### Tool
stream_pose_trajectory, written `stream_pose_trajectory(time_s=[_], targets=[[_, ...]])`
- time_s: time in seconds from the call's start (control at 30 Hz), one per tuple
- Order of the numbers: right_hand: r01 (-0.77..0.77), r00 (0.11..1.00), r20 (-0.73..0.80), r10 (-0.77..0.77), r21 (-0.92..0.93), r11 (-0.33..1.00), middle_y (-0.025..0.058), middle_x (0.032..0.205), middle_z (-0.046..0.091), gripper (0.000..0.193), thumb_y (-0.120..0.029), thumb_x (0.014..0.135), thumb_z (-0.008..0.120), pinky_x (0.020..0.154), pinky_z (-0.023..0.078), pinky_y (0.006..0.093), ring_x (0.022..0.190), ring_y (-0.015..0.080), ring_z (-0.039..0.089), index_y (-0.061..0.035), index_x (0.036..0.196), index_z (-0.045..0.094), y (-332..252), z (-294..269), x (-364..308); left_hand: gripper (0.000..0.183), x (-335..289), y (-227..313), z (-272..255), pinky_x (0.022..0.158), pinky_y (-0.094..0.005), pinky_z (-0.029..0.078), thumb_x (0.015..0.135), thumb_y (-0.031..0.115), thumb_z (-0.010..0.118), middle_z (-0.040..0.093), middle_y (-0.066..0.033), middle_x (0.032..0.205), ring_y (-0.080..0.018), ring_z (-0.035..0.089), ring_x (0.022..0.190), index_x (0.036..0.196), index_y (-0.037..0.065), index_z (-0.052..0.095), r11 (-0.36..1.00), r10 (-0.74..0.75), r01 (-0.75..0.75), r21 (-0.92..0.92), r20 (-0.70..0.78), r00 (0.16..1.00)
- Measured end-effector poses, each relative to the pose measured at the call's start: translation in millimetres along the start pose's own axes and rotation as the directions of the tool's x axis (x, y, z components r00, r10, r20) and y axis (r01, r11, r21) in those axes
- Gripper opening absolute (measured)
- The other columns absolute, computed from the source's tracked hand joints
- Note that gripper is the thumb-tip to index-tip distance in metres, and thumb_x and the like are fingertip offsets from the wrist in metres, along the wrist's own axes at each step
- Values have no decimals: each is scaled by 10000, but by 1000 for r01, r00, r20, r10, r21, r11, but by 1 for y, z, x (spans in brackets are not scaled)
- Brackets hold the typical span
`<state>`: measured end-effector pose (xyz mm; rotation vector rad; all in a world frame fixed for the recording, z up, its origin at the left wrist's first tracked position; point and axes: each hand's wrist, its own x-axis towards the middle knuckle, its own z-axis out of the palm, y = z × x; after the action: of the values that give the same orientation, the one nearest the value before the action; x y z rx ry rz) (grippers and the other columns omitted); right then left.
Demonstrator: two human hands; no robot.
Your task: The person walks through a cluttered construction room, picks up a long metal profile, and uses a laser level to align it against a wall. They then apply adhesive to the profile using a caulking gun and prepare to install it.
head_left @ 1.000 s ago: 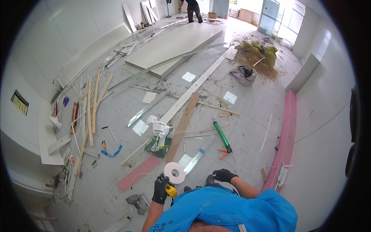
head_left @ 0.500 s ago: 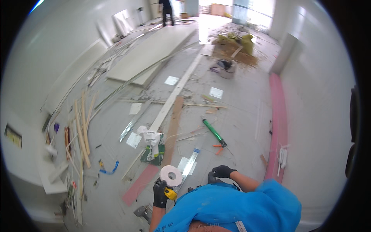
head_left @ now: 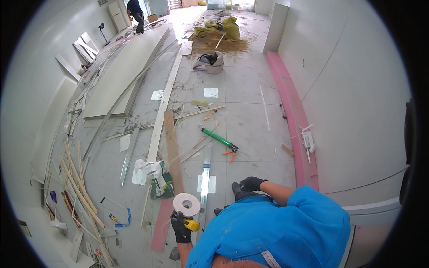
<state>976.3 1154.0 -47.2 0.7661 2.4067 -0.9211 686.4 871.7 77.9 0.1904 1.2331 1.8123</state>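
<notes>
My left hand [head_left: 180, 228], in a black glove, is closed on a wide roll of white tape [head_left: 178, 206] and a yellow tape measure [head_left: 192, 224]. The roll faces up, its grey core showing. My right hand [head_left: 251, 183], also in a black glove, has its fingers curled by a dark shape that may be my shoe or knee; whatever it may hold is hidden. Ahead of it on the floor lies a green caulking gun [head_left: 219, 139] with orange handles. A green and white plastic bag [head_left: 161, 184] sits just beyond the tape roll.
A pink strip [head_left: 286, 98] runs along the right wall, a white device [head_left: 308, 140] on it. Long boards [head_left: 172, 149] and a metal channel [head_left: 205, 178] lie ahead. Wood strips [head_left: 80, 183] lie left, large stacked panels [head_left: 120, 85] beyond. A person [head_left: 135, 15] stands far off.
The view has turned to the right, so the room shifts left in it. My left hand still grips the tape roll and tape measure. My right hand stays curled near the same spot.
</notes>
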Motion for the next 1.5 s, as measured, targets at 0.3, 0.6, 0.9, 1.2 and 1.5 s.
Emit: stream_pose_trajectory(time_s=[0.3,0.6,0.9,1.2,1.5], targets=[[13,1000,-22,-11,98,995,188,1180,615,366,-324,921,503,873,467,407,1017,323,619,-70,1169,591,108,17,15,394,34,0,69,536,-283,518,884,233,651,632,-78,901,-148,610,629,1182,12,520,991,-47,59,121,-105,993],[-70,972,-193,132,300,951,163,957,683,291,-289,856,591,792,508,399,905,320,654,-74,1048,635,216,-61,-36,314,110,-54,131,507,-260,466,884,239,666,632,-51,803,-127,574,583,1093,23,577,949,-199,253,189,-265,943],[-186,841,-405,358,405,895,183,845,671,278,-307,845,606,746,516,451,826,366,646,-54,957,639,381,-158,-62,337,176,-105,160,543,-346,507,874,268,674,647,-117,840,-222,626,655,1047,-11,597,891,-203,383,242,-543,815],[-180,890,-292,350,480,859,189,876,674,305,-317,844,605,756,520,444,861,361,647,-60,1005,640,446,-193,12,321,297,-136,218,549,-336,517,830,249,722,641,-123,804,-207,631,639,959,-22,610,707,-351,645,290,-647,677],[-321,789,109,604,912,255,82,788,674,261,-255,872,584,581,529,297,655,158,665,-18,971,633,538,-324,46,246,593,-126,357,526,-297,483,795,244,738,631,-41,717,-142,594,558,900,41,645,601,-228,284,747,-180,957]])
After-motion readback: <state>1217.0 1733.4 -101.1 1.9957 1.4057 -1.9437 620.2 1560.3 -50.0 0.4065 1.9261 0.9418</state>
